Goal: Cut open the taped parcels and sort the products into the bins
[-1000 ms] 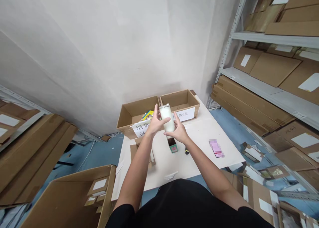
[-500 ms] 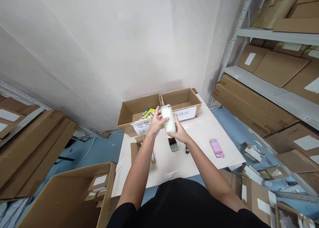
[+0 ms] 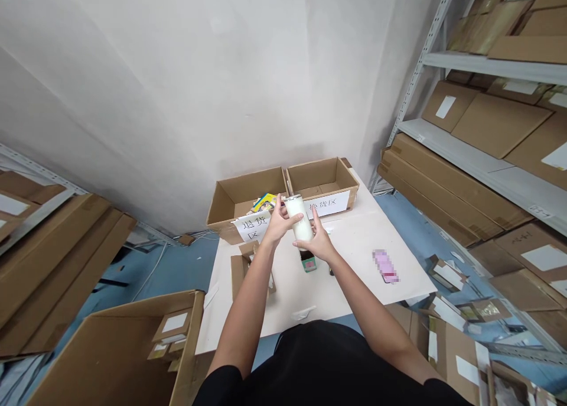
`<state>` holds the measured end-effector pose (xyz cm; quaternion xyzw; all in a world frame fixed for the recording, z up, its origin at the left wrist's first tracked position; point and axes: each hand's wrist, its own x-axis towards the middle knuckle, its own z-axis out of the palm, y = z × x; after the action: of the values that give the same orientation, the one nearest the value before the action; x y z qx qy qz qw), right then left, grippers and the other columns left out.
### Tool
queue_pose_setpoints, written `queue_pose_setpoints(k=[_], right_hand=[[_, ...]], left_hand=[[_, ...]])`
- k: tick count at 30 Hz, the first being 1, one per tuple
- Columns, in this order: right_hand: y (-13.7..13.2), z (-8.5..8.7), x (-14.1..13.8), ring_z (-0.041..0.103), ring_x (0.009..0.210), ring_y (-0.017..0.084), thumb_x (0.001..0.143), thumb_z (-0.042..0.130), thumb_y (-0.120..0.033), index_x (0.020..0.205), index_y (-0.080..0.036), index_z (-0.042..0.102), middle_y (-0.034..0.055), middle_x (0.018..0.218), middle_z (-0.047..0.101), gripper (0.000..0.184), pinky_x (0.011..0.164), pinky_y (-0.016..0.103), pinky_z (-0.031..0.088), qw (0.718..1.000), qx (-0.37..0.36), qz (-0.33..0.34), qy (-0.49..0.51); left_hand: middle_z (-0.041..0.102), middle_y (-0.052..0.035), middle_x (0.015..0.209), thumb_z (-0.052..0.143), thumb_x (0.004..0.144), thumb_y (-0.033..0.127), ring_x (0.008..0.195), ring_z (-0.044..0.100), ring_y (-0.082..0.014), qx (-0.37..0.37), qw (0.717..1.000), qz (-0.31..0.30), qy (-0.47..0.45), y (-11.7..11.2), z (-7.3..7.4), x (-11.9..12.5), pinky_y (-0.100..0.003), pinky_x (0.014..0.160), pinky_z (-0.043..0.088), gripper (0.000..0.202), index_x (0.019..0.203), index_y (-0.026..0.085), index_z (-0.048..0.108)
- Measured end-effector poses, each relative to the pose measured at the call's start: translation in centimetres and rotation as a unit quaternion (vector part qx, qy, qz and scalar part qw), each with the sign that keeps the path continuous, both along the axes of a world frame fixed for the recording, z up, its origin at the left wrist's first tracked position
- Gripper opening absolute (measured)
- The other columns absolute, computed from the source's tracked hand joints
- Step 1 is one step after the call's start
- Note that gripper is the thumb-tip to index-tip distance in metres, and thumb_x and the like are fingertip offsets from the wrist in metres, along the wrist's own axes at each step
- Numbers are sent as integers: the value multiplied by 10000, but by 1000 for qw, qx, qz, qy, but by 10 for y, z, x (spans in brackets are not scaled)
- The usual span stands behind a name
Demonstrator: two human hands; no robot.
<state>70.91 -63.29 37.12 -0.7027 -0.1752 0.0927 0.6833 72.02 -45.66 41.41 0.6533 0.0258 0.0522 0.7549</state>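
Lowered slightly, left hand (image 3: 278, 224) and right hand (image 3: 321, 243) clamp the tilted white tumbler (image 3: 300, 223), 2 arms (image 3: 246, 305) outstretched.

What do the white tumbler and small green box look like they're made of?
White tumbler: perhaps coated metal or plastic, satin finish; its smooth, pale body leaves it open. Green box: probably printed card, slightly matte; its flat front with a pink patch suggests it.
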Motion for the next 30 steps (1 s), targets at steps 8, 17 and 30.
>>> queue_pose_setpoints(k=[8, 17, 30], right_hand=[[8, -16, -1, 696, 982, 247, 643, 902, -304, 1689, -368, 113, 20, 1198, 699, 1312, 930, 413, 570, 995, -65, -70, -16], [-6, -131, 21, 574, 1354, 297, 737, 711, -263, 1581, -312, 427, 112, 1533, 546, 891, 1082, 454, 480, 998, -23, -4, 58], [15, -243, 33, 645, 691, 226, 908, 472, -426, 558, -236, 555, 65, 645, 678, 407, 632, 287, 416, 935, -322, -129, 77]], left_hand=[[628, -107, 1402, 911, 740, 452, 1147, 682, -236, 80, 995, 40, -43, 6, -15, 5, -392, 977, 581, 1105, 1641, 315, 286], [699, -102, 1263, 903, 707, 345, 1017, 720, -228, 186, 977, 94, -44, 18, -67, 16, -405, 960, 587, 790, 1407, 217, 561], [670, -103, 1323, 878, 675, 264, 1105, 708, -231, 158, 983, 90, 27, 18, -179, 6, -385, 971, 582, 767, 1370, 242, 554]])
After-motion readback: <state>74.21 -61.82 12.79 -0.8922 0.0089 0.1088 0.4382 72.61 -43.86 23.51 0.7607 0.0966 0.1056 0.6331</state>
